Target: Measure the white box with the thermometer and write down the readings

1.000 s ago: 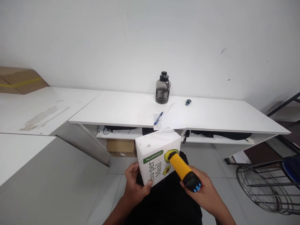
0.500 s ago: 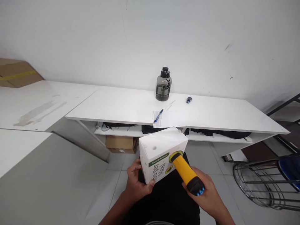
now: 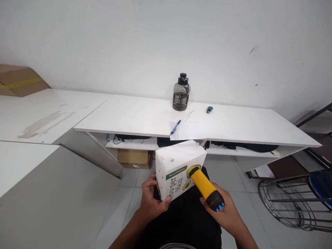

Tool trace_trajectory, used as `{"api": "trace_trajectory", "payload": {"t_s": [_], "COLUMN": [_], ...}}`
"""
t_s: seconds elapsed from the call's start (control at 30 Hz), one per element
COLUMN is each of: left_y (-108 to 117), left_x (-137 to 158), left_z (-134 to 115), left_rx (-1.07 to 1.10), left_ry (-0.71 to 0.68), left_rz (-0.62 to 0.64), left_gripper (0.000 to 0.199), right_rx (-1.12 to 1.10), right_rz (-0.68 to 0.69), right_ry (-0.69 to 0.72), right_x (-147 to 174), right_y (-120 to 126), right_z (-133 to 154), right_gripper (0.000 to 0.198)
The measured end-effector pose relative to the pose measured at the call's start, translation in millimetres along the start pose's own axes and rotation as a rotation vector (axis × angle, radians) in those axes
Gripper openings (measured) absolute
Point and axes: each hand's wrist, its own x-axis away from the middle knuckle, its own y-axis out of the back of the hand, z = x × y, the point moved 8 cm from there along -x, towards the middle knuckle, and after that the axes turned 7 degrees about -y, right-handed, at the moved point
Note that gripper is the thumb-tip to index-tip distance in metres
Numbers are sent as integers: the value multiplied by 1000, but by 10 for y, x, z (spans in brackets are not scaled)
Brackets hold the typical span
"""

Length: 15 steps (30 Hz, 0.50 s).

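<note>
My left hand (image 3: 155, 199) grips a white carton (image 3: 178, 155) by its lower left corner, thumb on the front face. The carton is tilted above my lap and bears a green "NutriMotion" label, the words "Meal" and avocado pictures. My right hand (image 3: 225, 205) is closed around a yellow and black barcode scanner (image 3: 203, 184), whose handle is mostly hidden below its body. Blue lights glow on the scanner's near end. Its black front end overlaps the avocado picture on the carton; whether they touch, I cannot tell.
Along the wall runs a white desk (image 3: 241, 124) with a dark bottle (image 3: 181, 95), a blue pen (image 3: 175, 127) on paper (image 3: 192, 130) and a small dark object (image 3: 209, 109). Cardboard boxes stand at far left (image 3: 24, 81) and underneath (image 3: 135, 158). A metal-framed chair (image 3: 293, 200) is at right.
The carton has turned slightly, showing more of its left side. The scanner and my right hand have shifted a little up and to the left.
</note>
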Motion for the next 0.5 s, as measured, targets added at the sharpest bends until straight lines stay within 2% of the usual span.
{"api": "trace_trajectory", "payload": {"t_s": [0.07, 0.2, 0.27, 0.33, 0.4, 0.5], "left_y": [-1, 4, 25, 73, 152, 312], "left_x": [22, 84, 103, 80, -20, -298], "left_z": [61, 215, 321, 427, 509, 586], "left_rx": [19, 48, 66, 76, 60, -40], "left_ry": [67, 214, 304, 377, 395, 331], "left_rz": [-11, -49, -78, -112, -148, -203], "left_gripper": [53, 51, 52, 53, 55, 57], "right_rx": [-33, -209, -302, -363, -394, -418], "right_rz": [18, 119, 200, 253, 228, 77], "right_ry": [-67, -195, -211, -205, -204, -224], "right_x": [8, 73, 105, 107, 69, -19], "right_y": [-24, -101, -171, -235, -258, -220], "right_z": [-37, -108, -120, -127, -137, -105], "right_gripper": [32, 62, 65, 59, 54, 58]}}
